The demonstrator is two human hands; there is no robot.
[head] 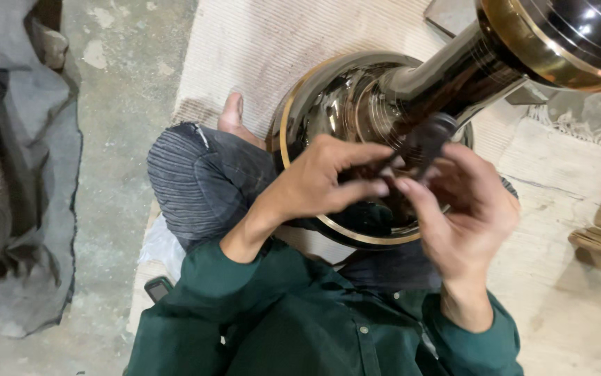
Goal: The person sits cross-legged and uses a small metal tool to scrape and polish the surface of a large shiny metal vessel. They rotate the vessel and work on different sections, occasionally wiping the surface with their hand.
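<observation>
Head view looks straight down on someone sitting on a pale ribbed mat (259, 49) over a concrete floor (119, 104), with a grey cloth (43, 209) bunched up along the left edge and a bare foot (233, 115) poking out past the bent knee in dark ribbed trousers (196, 181). Big shiny metal piece (384, 104) takes up the middle: a round dish-like base with a gold rim, a thick neck running up to the right, and a second bulb with a gold band at the top right corner. It's lying tilted across the lap, and the neck blocks part of the base behind it. Both hands meet right in front of the base, so what's between them is mostly hidden. Left hand (321, 181) has its fingers curled in, thumb and forefinger pinching a small dark tool (422, 143) near its lower end. Right hand (464, 209) is cupped, fingertips closing on the same tool from the other side, with the tool's top end touching the neck. Can't tell exactly what the tool is, too dark and blurry. Both forearms come up from green sleeves (245, 278), wrists bent inward, the left angled up to the right, the right more upright.
</observation>
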